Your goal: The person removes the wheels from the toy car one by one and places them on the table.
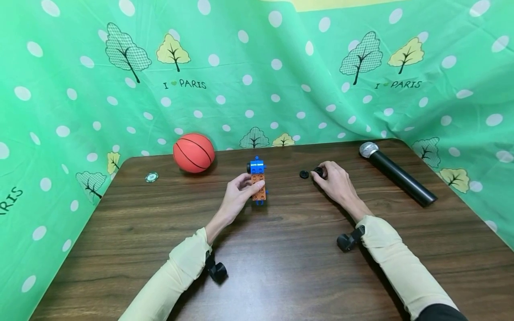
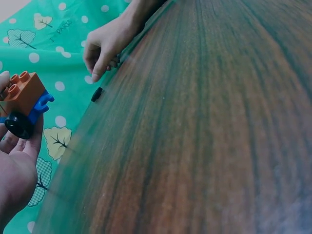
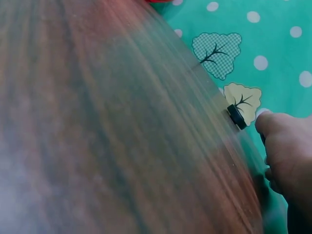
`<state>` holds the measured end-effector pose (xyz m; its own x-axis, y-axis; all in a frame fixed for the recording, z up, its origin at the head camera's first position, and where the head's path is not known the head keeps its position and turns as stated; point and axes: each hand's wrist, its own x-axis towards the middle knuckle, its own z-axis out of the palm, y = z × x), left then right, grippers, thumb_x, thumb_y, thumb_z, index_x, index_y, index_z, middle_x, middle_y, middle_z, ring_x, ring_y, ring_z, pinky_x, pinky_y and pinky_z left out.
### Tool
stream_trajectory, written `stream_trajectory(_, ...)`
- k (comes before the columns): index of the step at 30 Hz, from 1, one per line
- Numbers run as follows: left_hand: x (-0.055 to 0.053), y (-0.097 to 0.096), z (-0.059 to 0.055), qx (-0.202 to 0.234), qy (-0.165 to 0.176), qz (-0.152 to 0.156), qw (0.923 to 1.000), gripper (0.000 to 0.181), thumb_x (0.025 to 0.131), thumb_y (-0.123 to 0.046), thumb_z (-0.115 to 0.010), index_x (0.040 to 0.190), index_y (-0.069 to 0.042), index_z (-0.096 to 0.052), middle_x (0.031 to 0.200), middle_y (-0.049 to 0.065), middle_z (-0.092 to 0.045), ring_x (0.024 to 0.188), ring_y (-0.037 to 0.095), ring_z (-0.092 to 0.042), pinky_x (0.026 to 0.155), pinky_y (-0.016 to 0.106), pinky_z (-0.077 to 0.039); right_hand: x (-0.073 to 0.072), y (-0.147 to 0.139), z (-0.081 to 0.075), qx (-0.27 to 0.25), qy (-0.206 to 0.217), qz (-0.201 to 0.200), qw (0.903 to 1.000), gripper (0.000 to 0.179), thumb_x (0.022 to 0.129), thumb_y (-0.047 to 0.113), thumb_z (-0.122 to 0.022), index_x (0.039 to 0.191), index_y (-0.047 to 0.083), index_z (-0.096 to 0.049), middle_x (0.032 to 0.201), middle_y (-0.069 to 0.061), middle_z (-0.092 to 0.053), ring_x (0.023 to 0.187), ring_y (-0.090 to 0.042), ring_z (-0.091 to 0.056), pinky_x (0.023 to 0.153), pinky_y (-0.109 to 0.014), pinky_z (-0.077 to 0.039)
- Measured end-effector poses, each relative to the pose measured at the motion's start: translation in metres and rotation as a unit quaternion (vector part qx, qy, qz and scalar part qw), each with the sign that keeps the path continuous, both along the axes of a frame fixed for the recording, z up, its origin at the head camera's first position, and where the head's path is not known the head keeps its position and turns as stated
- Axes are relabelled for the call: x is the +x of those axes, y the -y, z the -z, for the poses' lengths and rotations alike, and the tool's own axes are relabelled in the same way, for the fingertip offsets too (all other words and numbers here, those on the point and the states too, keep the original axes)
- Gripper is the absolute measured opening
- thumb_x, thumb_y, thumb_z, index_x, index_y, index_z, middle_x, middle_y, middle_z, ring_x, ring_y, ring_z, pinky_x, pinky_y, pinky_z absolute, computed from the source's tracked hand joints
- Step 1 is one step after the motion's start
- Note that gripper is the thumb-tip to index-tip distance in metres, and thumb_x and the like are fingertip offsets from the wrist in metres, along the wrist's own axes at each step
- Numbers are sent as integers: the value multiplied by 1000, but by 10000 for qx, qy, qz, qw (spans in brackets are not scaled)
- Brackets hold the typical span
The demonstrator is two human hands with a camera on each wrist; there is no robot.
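Observation:
My left hand grips a toy car of building bricks, its orange brick between thumb and fingers. A blue piece is at the car's far end. In the left wrist view, a black wheel sits on the side of the car and a blue hook-shaped connector sticks out below the orange brick. To the right, my right hand pinches a small black wheel, partly hidden by the fingers. Just left of those fingertips, another black wheel lies on the table.
On the brown wooden table, a red ball stands at the back left beside a poker chip. A black microphone lies at the right. Green patterned cloth hangs behind the table's far edge.

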<state>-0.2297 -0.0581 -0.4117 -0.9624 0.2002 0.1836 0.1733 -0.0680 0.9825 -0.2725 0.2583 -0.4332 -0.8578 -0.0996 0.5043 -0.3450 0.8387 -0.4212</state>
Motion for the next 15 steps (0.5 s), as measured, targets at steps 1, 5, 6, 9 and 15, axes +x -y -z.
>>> stream_trajectory(1,0,0,0,9,2,3,10000,31,96,-14,-72,120,4,-66,98,6,-68,90,12,-66,84,27,-55,-1,0,0,33,5,-5,10000,25,98,21,-72,105,-3,-66,88,-15,-59,79,-30,-57,72,-49,-48)
stream_trajectory(5,0,0,1,-36,7,-23,10000,32,96,-15,-73,121,4,-66,100,6,-68,90,12,-66,84,28,-55,-2,0,0,99,34,-21,9999,25,98,20,-72,105,-4,-66,86,-15,-59,79,-32,-57,73,-50,-48)
stream_trajectory(6,0,0,2,-36,18,-22,10000,33,96,-15,-73,121,4,-66,100,6,-68,90,12,-66,84,28,-55,-3,1,0,114,52,-12,9999,25,98,20,-72,105,-4,-66,86,-15,-59,80,-32,-57,73,-50,-48)
stream_trajectory(9,0,0,2,-53,47,-27,10000,32,95,-15,-73,121,4,-66,99,5,-67,89,11,-65,84,27,-54,-4,2,0,155,140,47,9998,26,99,20,-72,106,-4,-67,87,-15,-60,84,-34,-57,76,-50,-48)
stream_trajectory(15,1,0,2,-41,56,-32,10000,30,96,-13,-73,119,5,-66,98,4,-66,89,10,-65,84,25,-53,-5,3,0,246,326,134,9991,29,100,22,-70,109,-5,-67,91,-18,-61,91,-37,-57,78,-52,-48)
